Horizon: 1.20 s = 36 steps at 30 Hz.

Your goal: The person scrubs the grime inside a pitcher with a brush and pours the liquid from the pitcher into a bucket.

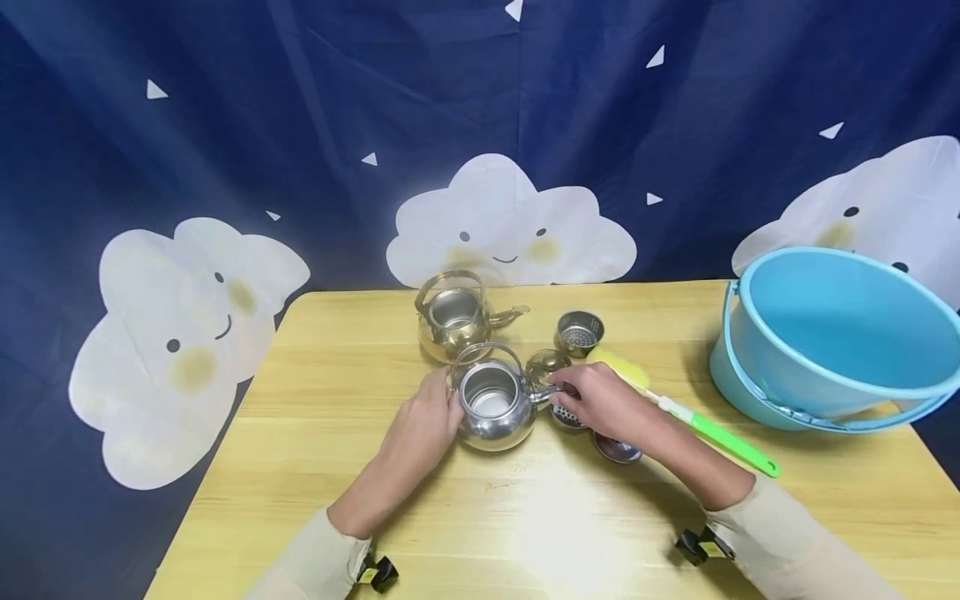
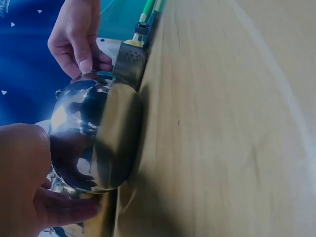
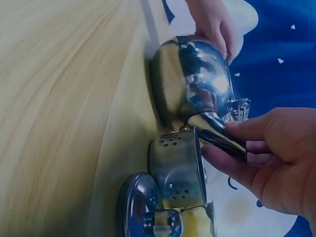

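A shiny silver teapot [image 1: 493, 432] without its lid stands upright on the table, its hoop handle raised and its spout to the right. Against its left side, my left hand [image 1: 423, 421] holds the body, with fingers [image 2: 74, 211] along the far side. My right hand [image 1: 603, 402] pinches the spout [image 3: 217, 132] between thumb and fingers. Below that hand is a perforated metal strainer [image 3: 175, 168], partly hidden in the head view. A silver lid [image 3: 138, 202] with a knob lies nearby. Behind stands a gold teapot [image 1: 448, 340], also lidless.
A gold-toned lid [image 1: 546, 364] and a second strainer [image 1: 580, 333] sit right of the teapots. A sponge brush with a yellow head [image 1: 618, 367] and green handle [image 1: 727, 444] lies beyond my right forearm. At the right stands a large blue bucket [image 1: 825, 367].
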Each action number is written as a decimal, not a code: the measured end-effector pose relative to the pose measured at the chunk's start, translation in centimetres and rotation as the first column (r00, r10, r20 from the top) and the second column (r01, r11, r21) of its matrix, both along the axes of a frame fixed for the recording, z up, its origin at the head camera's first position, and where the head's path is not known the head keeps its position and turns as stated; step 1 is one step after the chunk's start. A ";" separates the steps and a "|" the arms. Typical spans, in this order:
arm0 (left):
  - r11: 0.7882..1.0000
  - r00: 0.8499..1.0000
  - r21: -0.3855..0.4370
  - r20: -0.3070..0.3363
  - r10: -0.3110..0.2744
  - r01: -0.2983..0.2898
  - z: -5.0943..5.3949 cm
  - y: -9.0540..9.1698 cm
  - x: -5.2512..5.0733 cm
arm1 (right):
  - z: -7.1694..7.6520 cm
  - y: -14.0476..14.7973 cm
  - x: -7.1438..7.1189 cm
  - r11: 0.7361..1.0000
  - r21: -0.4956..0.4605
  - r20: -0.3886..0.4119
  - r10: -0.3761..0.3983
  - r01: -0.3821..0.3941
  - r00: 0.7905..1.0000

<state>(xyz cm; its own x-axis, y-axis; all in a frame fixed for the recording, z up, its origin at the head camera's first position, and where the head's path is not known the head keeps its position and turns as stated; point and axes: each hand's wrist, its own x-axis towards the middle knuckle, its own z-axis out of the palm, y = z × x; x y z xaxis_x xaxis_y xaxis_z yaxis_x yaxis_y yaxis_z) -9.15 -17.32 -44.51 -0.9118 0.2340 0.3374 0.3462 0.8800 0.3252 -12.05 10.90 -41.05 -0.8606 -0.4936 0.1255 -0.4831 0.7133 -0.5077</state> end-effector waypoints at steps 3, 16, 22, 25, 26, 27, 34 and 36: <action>0.998 0.997 0.062 0.075 0.000 -0.005 0.1 0.1 -0.1 | 0.0 -0.2 -0.1 1.000 -0.026 0.017 -0.014 0.015 1.000; 0.884 0.885 0.430 0.464 -0.040 -0.185 0.1 -0.5 -0.4 | -0.6 -0.2 0.1 0.993 -0.107 0.083 -0.041 0.050 0.996; 0.806 0.865 0.540 0.496 -0.073 -0.241 0.3 -0.6 -0.4 | -0.4 0.0 0.3 0.987 -0.143 0.159 -0.056 0.079 0.986; 0.778 0.862 0.570 0.501 -0.072 -0.266 0.8 -0.5 -0.4 | 0.0 0.1 0.3 0.983 -0.155 0.163 -0.068 0.093 0.984; 0.766 0.856 0.580 0.511 -0.076 -0.278 1.0 -0.5 -0.4 | 0.2 0.2 0.4 0.983 -0.157 0.158 -0.075 0.100 0.985; 0.752 0.849 0.592 0.522 -0.082 -0.291 1.2 -0.4 -0.4 | 0.4 0.3 0.4 0.982 -0.156 0.154 -0.081 0.105 0.985; 0.687 0.825 0.649 0.551 -0.128 -0.327 2.9 -0.2 -0.8 | 1.7 0.9 0.4 0.979 -0.166 0.144 -0.096 0.119 0.985; 0.675 0.818 0.660 0.556 -0.144 -0.330 3.3 0.0 -0.9 | 2.1 1.2 0.4 0.978 -0.174 0.135 -0.096 0.119 0.986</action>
